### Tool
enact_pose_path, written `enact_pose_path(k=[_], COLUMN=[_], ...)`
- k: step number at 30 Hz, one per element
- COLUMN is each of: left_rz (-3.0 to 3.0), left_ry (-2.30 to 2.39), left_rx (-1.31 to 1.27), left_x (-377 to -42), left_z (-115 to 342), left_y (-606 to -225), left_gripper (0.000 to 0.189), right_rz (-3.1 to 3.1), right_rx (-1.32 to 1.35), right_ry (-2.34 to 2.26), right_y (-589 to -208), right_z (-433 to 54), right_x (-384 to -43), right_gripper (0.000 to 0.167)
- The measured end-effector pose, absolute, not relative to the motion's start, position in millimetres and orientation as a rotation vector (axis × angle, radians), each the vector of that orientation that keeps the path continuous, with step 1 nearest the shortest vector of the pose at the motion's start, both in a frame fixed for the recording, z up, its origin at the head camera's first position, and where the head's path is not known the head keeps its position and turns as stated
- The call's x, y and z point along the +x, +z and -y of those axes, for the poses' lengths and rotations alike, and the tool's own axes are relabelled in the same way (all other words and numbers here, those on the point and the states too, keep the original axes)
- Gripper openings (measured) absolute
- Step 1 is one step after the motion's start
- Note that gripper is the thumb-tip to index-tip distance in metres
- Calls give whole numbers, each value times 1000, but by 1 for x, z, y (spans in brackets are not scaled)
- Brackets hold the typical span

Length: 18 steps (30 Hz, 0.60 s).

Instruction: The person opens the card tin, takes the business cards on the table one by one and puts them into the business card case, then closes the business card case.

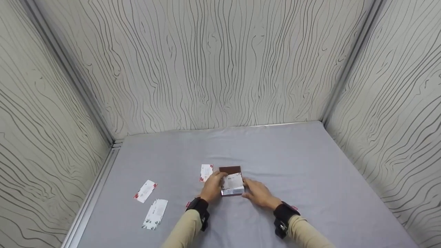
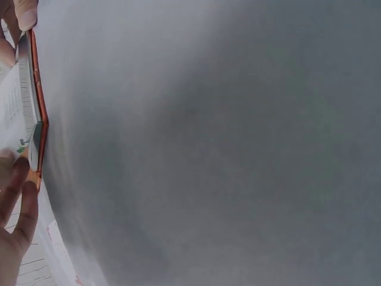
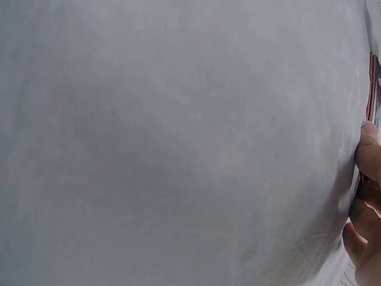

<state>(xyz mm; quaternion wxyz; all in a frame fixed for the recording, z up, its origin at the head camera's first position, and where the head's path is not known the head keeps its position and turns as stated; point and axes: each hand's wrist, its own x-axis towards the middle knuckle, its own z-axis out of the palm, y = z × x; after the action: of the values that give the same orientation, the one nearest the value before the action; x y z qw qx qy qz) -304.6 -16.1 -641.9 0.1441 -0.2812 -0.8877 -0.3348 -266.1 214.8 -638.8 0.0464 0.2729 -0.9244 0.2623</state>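
Observation:
A brown card case [image 1: 230, 169] lies opened out on the grey cloth, with a white printed card [image 1: 233, 180] in it. My left hand [image 1: 212, 187] is at the case's left edge, its fingertips pinching the card's edge near the corner. A green leaf print shows on the card [image 2: 12, 107] beside those fingertips in the left wrist view. From the right side, my right hand [image 1: 258, 193] grips the case's edge between thumb and fingers. Only the thumb, some fingers and a sliver of the case [image 3: 371, 89] show in the right wrist view.
A card with red corners [image 1: 206, 171] lies just beyond my left hand. Farther left are another red-cornered card [image 1: 145, 190] and white cards with a leaf print [image 1: 155, 213]. Patterned panels [image 1: 213, 69] wall in the cloth-covered table [image 1: 293, 155].

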Motion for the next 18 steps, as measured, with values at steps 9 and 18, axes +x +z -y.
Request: enact_pose_path(k=[9,18], left_rz=[2597,2738], left_ry=[-861,-757], left_rx=[-857,-830], left_x=[-301,-302], left_z=[17,16], left_y=[-642,-646], left_gripper=[39,41], right_rz=[2746,2766], right_rx=[885,870], right_ry=[748,748], right_y=[-639,-641], right_z=[-215,-217], right_x=[-265,-266], right_gripper=[50,52])
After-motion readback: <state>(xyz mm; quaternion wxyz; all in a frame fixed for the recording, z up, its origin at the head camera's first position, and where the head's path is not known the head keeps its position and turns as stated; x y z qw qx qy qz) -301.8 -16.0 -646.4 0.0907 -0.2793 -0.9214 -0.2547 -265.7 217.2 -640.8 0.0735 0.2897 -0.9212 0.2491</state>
